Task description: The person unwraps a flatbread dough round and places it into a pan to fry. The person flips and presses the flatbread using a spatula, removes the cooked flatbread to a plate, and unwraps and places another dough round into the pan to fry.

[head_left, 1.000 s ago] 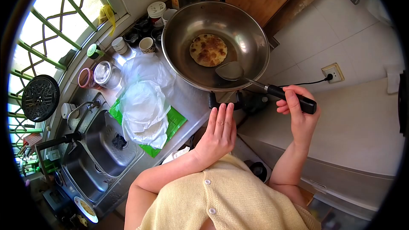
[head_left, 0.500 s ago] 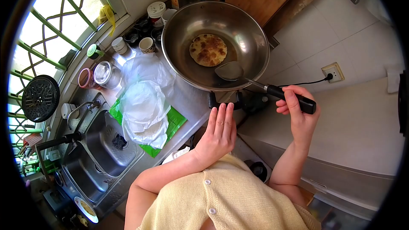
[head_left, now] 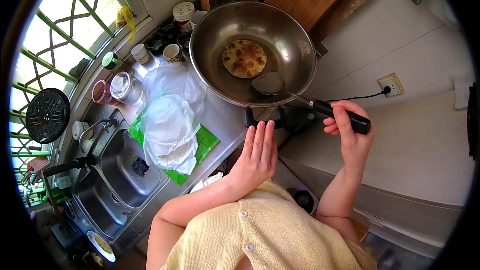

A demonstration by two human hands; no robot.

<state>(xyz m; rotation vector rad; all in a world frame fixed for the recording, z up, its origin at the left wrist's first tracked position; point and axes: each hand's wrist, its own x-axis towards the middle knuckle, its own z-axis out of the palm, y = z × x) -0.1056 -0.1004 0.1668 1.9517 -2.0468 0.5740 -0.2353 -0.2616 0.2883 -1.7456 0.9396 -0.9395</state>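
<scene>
A round flatbread [head_left: 244, 59] with browned patches lies in a wide steel wok [head_left: 212, 77]. My right hand [head_left: 352, 132] is closed round the black handle of a wok spatula [head_left: 269, 84], whose metal head rests in the wok beside the flatbread's lower edge. Over the near rim, the spatula's shaft slants out to the right. My left hand [head_left: 256, 155] has its fingers stretched out together, with the fingertips at the wok's near black handle [head_left: 264, 120]. Its thumb is hidden.
Left of the wok, white plastic bags [head_left: 170, 125] lie on a green packet [head_left: 206, 142]. A double sink [head_left: 125, 170] is set into the counter further left. Jars and cups [head_left: 173, 53] stand along the window. A plugged cord [head_left: 367, 96] runs behind the spatula handle.
</scene>
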